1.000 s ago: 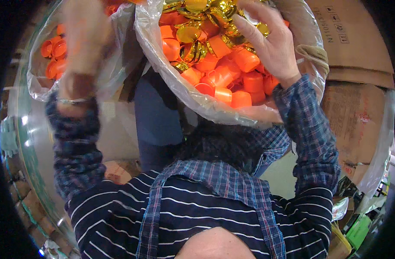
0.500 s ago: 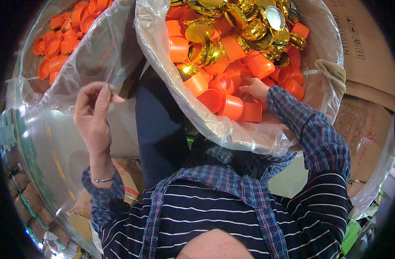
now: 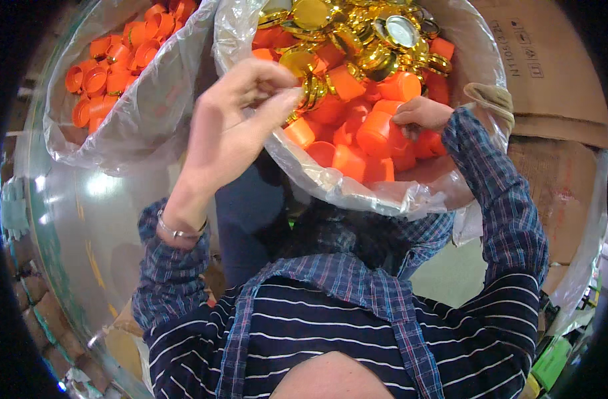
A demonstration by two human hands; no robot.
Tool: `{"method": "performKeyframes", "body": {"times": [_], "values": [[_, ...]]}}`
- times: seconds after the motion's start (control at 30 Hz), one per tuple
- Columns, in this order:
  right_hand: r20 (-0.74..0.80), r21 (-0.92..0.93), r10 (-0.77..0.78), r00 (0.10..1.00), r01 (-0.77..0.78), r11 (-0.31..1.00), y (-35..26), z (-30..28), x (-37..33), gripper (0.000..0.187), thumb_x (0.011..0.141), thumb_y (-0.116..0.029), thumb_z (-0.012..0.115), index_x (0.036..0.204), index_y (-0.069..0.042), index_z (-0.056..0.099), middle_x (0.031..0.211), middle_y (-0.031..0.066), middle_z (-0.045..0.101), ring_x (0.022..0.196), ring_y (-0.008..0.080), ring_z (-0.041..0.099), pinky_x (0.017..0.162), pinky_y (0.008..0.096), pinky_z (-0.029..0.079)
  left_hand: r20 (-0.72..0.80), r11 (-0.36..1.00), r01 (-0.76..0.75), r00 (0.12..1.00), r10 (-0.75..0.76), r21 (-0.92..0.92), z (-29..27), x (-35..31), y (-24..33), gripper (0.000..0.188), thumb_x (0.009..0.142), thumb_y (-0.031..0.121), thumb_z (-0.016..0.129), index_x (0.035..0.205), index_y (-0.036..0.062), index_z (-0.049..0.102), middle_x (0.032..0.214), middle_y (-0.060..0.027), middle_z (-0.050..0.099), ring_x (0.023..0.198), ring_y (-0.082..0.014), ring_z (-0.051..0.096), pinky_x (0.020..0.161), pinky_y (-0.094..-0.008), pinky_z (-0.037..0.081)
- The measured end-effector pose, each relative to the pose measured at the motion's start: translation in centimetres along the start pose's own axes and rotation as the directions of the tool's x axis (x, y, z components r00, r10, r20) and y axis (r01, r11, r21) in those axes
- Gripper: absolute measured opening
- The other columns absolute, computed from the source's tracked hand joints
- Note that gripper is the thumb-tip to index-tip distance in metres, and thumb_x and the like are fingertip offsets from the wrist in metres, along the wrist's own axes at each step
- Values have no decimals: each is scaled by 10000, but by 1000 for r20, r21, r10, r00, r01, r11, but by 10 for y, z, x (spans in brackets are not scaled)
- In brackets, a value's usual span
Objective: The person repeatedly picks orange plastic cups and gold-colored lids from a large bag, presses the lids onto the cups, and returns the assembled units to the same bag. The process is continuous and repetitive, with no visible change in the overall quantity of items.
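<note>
My right hand [image 3: 421, 114] grips an orange plastic cup-shaped cap [image 3: 375, 133], its thumb and fingers closed on the edge, just over the pile in the large plastic-lined container. My left hand [image 3: 241, 113] reaches across that container's left rim. Its thumb and fingers are curved with a gap between them, and nothing shows in them. Its fingertips are close to some shiny gold round lids [image 3: 310, 93]; whether they touch is hard to tell. More gold lids [image 3: 364, 33] lie heaped over the orange caps at the far side, one showing a silvery inside [image 3: 401, 30].
A second lined bag [image 3: 151, 100] at the far left holds more orange caps [image 3: 94, 80]. A brownish glove-like cloth [image 3: 491, 100] hangs on the right rim of the large container [image 3: 357, 193]. Cardboard boxes [image 3: 550, 179] stand at the right.
My left hand has moved right and forward, from beside the left bag to the gold lids. My right hand has drawn slightly right and up and now holds an orange cap.
</note>
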State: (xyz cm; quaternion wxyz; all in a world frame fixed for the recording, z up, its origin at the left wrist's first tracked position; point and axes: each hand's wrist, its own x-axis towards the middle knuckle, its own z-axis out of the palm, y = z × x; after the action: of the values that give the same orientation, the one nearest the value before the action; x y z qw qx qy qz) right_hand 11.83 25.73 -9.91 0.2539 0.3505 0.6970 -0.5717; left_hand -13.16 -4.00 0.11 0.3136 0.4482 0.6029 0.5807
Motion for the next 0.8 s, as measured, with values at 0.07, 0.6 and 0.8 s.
{"method": "performKeyframes", "body": {"times": [0.07, 0.6, 0.8], "values": [[-126, -9, -67, 990, 67, 998, -21, 3, -34, 285, 977, -265, 601, 894, -4, 679, 711, 60, 661, 598, 146, 624, 557, 292, 511, 177, 989, -111, 980, 91, 101, 20, 23, -4, 372, 853, 151, 752, 1156, -9, 606, 1069, -90, 642, 1027, -184, 627, 904, -301, 497], [-985, -169, -166, 44, -430, 887, 90, -79, -133, 659, 828, -463, 725, 1285, -9, 582, 1255, 194, 629, 1157, 372, 589, 989, 425, 471, 120, 877, -401, 916, 382, 264, 86, -10, -14, 551, 651, 98, 832, 1079, 30, 492, 986, -135, 508, 914, -326, 557, 822, -382, 472], [-932, -270, -282, -228, -84, 959, 106, -81, -145, 371, 940, -243, 658, 1203, 18, 641, 1212, 142, 650, 1076, 257, 636, 930, 340, 499, 62, 761, -555, 819, 570, 337, 82, -23, -18, 602, 595, 85, 880, 1047, 32, 486, 1000, -142, 502, 907, -335, 541, 811, -380, 467]]}}
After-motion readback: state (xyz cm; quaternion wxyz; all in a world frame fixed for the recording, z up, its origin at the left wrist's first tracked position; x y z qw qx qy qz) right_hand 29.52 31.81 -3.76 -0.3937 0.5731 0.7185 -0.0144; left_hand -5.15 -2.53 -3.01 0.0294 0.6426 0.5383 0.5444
